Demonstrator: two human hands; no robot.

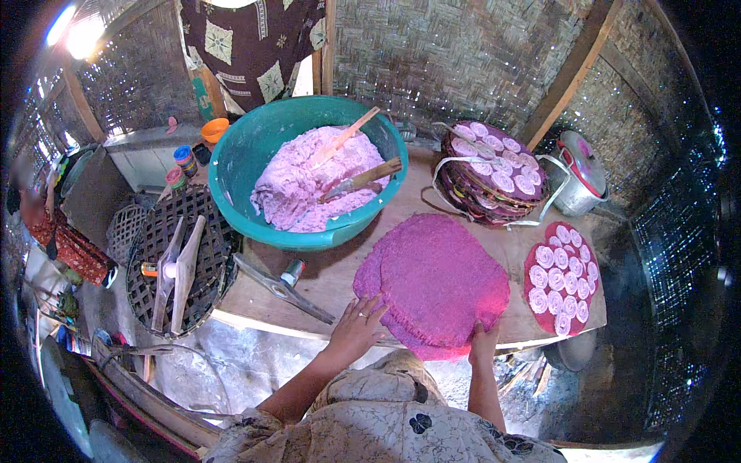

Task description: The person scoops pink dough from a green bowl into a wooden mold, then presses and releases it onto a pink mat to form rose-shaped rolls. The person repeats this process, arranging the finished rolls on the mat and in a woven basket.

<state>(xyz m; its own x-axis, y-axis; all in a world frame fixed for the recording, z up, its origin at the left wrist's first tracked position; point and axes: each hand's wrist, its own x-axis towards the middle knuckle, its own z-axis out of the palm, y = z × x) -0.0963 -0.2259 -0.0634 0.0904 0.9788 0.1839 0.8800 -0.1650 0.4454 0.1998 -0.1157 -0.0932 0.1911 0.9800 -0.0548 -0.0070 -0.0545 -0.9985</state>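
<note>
On a wooden surface (424,185), a stack of pink, rough-edged mats (440,278) lies before the person. The left hand (356,330) rests its fingers on the near left edge; the right hand (484,343) grips the near right edge. Beyond, a green basin (239,220) holds pale pink dough (297,185), with a wooden paddle (347,135) and a stick (367,178) leaning in it. A wooden-handled tool with a metal cylinder (293,272) sits near the basin. To the right, pale swirls (570,282) cover a single mat (538,251); behind it stands a lidded silver pot (580,197).
</note>
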